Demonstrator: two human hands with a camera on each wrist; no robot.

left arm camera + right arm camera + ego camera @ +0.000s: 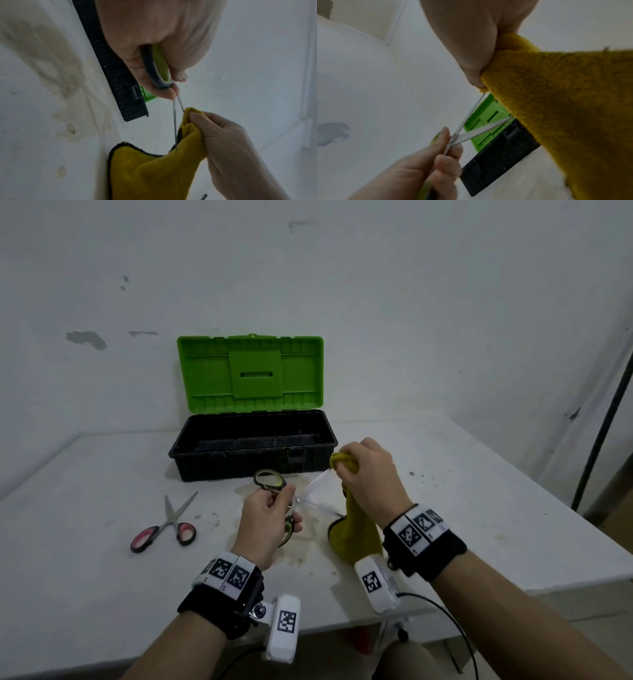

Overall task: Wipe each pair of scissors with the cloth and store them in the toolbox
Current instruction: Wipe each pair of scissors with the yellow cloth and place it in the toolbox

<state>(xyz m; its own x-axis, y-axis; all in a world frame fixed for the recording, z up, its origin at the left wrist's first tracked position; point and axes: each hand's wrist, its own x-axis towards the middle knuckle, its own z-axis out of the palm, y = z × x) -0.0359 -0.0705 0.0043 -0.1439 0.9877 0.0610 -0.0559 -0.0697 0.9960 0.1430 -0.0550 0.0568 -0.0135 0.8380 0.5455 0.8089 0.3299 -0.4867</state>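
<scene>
Before the toolbox (251, 446), left hand (263, 525) grips open green scissors (274, 487); right hand (368, 474) pinches cloth (356, 532) round one blade tip. No legible writing.

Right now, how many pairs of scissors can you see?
2. Green-handled scissors gripped in the left hand, blades open; red-handled scissors lying on the table to their left. None visible inside the toolbox.

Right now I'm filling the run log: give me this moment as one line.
left hand holds green-handled scissors, blades open | right hand pinches yellow cloth on one blade | red-handled scissors on table | toolbox open
</scene>
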